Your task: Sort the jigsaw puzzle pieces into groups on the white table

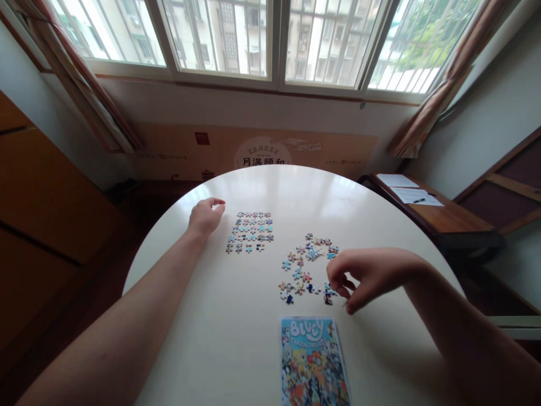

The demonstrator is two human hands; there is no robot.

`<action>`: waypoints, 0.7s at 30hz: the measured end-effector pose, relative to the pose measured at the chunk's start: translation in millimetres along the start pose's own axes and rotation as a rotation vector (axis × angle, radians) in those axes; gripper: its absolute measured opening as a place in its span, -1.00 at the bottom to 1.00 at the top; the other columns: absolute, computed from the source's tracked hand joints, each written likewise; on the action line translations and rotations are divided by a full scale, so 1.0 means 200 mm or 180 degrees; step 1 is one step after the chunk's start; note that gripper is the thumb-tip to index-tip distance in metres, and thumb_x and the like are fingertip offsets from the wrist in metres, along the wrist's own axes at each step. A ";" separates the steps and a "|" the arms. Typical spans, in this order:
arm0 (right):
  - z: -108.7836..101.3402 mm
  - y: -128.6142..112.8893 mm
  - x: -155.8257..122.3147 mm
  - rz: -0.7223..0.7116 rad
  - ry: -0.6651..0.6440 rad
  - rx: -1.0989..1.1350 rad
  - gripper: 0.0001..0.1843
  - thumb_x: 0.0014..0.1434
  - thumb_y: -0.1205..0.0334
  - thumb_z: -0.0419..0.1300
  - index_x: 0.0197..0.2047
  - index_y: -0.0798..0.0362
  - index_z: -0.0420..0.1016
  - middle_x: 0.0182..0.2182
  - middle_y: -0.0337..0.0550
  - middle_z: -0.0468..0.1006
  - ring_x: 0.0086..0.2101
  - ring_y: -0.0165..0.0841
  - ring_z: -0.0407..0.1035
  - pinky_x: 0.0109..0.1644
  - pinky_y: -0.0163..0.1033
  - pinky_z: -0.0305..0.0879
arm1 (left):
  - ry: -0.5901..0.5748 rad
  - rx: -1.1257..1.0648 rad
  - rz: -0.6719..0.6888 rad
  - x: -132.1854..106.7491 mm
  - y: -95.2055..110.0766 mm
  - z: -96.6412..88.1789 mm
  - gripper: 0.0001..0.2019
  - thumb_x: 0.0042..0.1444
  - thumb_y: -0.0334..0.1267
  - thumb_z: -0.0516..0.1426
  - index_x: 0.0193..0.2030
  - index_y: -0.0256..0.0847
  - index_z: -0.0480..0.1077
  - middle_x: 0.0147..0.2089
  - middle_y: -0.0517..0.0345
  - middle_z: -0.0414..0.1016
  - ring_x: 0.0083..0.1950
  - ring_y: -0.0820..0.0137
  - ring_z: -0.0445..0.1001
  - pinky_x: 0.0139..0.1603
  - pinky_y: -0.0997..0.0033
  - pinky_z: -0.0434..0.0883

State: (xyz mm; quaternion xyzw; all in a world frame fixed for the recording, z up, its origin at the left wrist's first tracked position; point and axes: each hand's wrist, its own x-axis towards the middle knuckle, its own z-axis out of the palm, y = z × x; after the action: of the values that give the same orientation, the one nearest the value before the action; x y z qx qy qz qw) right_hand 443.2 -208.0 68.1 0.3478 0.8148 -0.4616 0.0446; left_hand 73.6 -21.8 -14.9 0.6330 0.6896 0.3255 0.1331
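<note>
My left hand point(207, 216) rests on the left part of the white table point(224, 332), its fingers loosely curled with nothing visible in them. Just right of it lie small jigsaw puzzle pieces point(252, 230), set out singly in several rows. Over the right edge of a loose scatter of puzzle pieces point(299, 275) hangs my right hand point(359, 276), fingers bent and thumb pointing down. A tiny sliver shows by the thumb tip, too small to name. Nearest me lies a colourful picture sheet point(315, 363) with "BLUEY" printed on top.
A brown wooden side table point(448, 217) with papers point(416, 195) and a pen stands beyond the table's right edge. Behind the round table, a printed beige panel point(169, 146) runs under the windows. A wooden cabinet point(51, 197) is at the left.
</note>
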 end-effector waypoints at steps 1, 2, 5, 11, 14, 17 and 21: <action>-0.02 0.01 -0.02 -0.0129 0.0027 0.0213 -0.81 0.03 0.24 0.42 -0.38 0.09 0.50 -0.45 -0.29 0.46 -0.38 -0.44 0.35 -0.32 -0.35 0.21 | 0.0000 -0.0013 -0.0001 0.00 0.00 0.00 -0.70 0.16 -0.16 0.11 -0.05 -0.16 0.58 -0.02 -0.06 0.61 0.06 0.13 0.51 0.05 0.19 0.42; -0.03 0.02 -0.04 -0.0225 0.0096 0.0405 -0.80 0.05 0.20 0.43 -0.36 0.10 0.51 -0.46 -0.29 0.46 -0.38 -0.44 0.35 -0.33 -0.35 0.22 | 0.0003 -0.0024 -0.0004 0.00 0.00 0.00 -0.70 0.16 -0.16 0.12 -0.05 -0.16 0.58 -0.01 -0.06 0.60 0.06 0.13 0.51 0.04 0.19 0.42; -0.05 0.05 -0.04 -0.0337 0.0455 0.0893 -0.75 0.09 0.13 0.43 -0.33 0.13 0.53 -0.46 -0.26 0.50 -0.42 -0.46 0.35 -0.35 -0.36 0.24 | 0.0019 -0.0032 -0.0032 0.01 -0.01 0.01 -0.70 0.16 -0.15 0.12 -0.05 -0.15 0.58 -0.02 -0.05 0.61 0.05 0.13 0.52 0.04 0.19 0.42; 0.03 0.04 0.17 -0.0202 0.1427 0.0893 -0.81 0.11 0.17 0.39 -0.30 0.10 0.54 -0.38 -0.17 0.61 -0.40 -0.44 0.41 -0.32 -0.32 0.32 | 0.0037 -0.0038 0.0001 0.02 -0.02 0.02 -0.71 0.14 -0.15 0.13 -0.07 -0.12 0.59 -0.02 -0.01 0.62 0.05 0.15 0.52 0.06 0.21 0.42; 0.07 -0.03 0.30 -0.0103 0.1728 0.0395 -0.94 0.11 0.28 0.33 -0.32 0.08 0.57 -0.36 -0.16 0.62 -0.38 -0.43 0.43 -0.29 -0.31 0.33 | 0.0040 -0.0052 0.0021 0.02 -0.03 0.02 -0.72 0.13 -0.14 0.15 -0.08 -0.11 0.59 0.00 0.01 0.62 0.06 0.15 0.51 0.07 0.22 0.41; 0.08 -0.10 0.40 0.0023 0.1929 -0.0255 -0.93 0.12 0.33 0.28 -0.30 0.03 0.60 -0.35 -0.20 0.64 -0.36 -0.41 0.44 -0.29 -0.29 0.30 | 0.0064 -0.0047 0.0029 0.01 -0.03 0.02 -0.72 0.11 -0.13 0.16 -0.08 -0.09 0.59 0.00 0.03 0.62 0.06 0.15 0.51 0.08 0.22 0.41; 0.08 -0.11 0.51 0.0057 0.2038 -0.0632 -0.91 0.11 0.34 0.28 -0.32 -0.02 0.61 -0.32 -0.24 0.66 -0.30 -0.38 0.48 -0.22 -0.27 0.31 | 0.0088 -0.0023 0.0058 0.00 -0.03 0.02 -0.72 0.13 -0.12 0.15 -0.07 -0.09 0.59 -0.02 0.03 0.62 0.06 0.15 0.51 0.09 0.23 0.41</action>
State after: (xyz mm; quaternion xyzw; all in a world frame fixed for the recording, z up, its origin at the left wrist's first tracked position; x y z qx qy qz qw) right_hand 348.5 -173.6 35.2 0.4763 0.8253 -0.2469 -0.1759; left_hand 71.7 -19.8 -21.0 0.6342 0.6845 0.3379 0.1229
